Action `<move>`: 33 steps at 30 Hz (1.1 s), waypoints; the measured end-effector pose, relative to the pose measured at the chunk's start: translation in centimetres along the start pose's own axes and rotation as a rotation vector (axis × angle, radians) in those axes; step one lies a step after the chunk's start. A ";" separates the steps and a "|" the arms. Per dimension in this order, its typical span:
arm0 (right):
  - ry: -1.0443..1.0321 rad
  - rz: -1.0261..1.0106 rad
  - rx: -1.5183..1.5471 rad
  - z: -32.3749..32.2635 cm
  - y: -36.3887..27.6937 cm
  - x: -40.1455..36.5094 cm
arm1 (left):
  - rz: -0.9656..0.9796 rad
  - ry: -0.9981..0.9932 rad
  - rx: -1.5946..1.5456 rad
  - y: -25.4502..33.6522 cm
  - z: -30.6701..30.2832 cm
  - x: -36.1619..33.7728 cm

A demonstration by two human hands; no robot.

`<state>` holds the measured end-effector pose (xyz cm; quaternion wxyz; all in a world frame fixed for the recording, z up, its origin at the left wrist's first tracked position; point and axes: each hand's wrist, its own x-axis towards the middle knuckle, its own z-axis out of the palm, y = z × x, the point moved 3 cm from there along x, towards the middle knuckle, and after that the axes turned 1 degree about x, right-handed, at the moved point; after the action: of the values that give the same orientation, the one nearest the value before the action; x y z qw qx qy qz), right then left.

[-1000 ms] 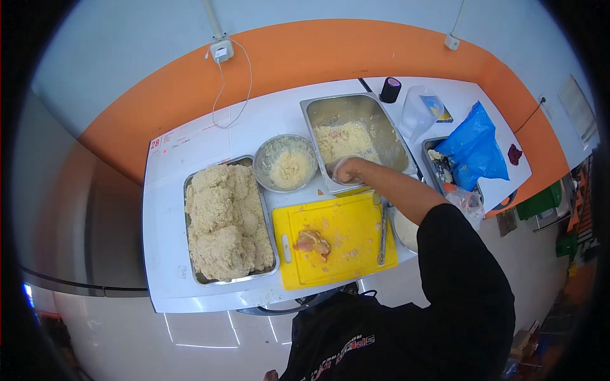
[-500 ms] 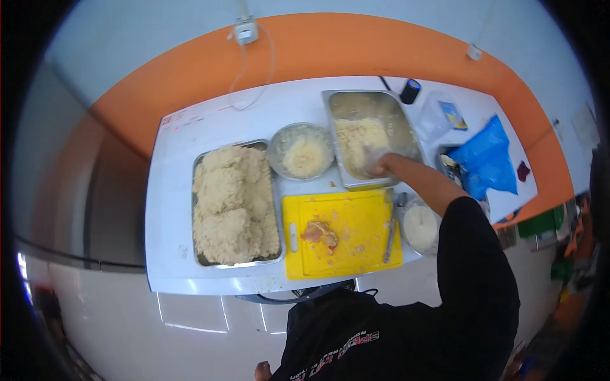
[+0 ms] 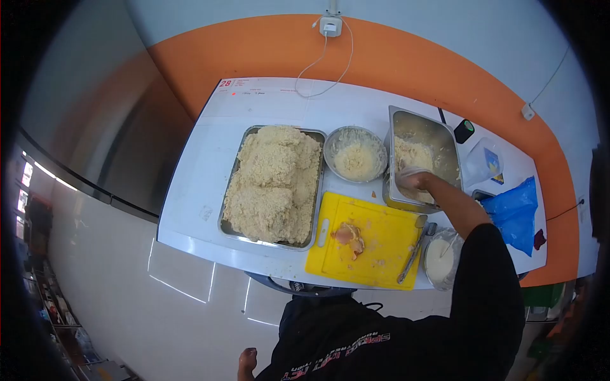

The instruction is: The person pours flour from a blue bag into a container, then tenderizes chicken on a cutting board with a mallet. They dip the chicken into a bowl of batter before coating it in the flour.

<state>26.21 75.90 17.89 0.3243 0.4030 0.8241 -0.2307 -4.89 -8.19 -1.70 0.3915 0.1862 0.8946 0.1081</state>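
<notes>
You have a white table (image 3: pixel 190 184) before you. On its left lies a shallow metal tray (image 3: pixel 279 246), near a round mixing bowl (image 3: pixel 376 141) and a deep steel pan (image 3: pixel 446 145). Nearer you sits a yellow cutting board (image 3: pixel 387 222), with a bowl of white liquid (image 3: pixel 428 261) just beside it. Toward your far right stand a black cylindrical speaker (image 3: pixel 464 131) and a clear plastic container (image 3: pixel 481 162).

So the right hand (image 3: pixel 414 180) is down in the deep steel pan (image 3: pixel 448 155) near the bench's (image 3: pixel 190 190) far edge. Yellow board (image 3: pixel 318 258) with a raw meat piece (image 3: pixel 349 240) sits along the near edge, big crumbly pile (image 3: pixel 273 181) in a tray (image 3: pixel 313 233) towards the left, blue bag (image 3: pixel 513 216) by the right edge.
</notes>
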 end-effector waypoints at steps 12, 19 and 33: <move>0.366 -0.046 0.295 4.4 9.0 4.0 | -0.083 -0.127 -0.323 -3.9 3.4 4.3; 0.317 -0.036 0.803 2.5 2.6 0.9 | -0.137 -0.011 -0.437 -4.0 1.8 5.7; 0.029 0.092 1.038 6.4 15.9 2.2 | -0.090 -0.011 -0.420 -4.1 3.0 4.8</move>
<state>40.37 81.92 10.03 0.0801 0.5496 0.5870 -0.5891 -6.66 -9.74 -8.27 0.4310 0.0608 0.8577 0.2737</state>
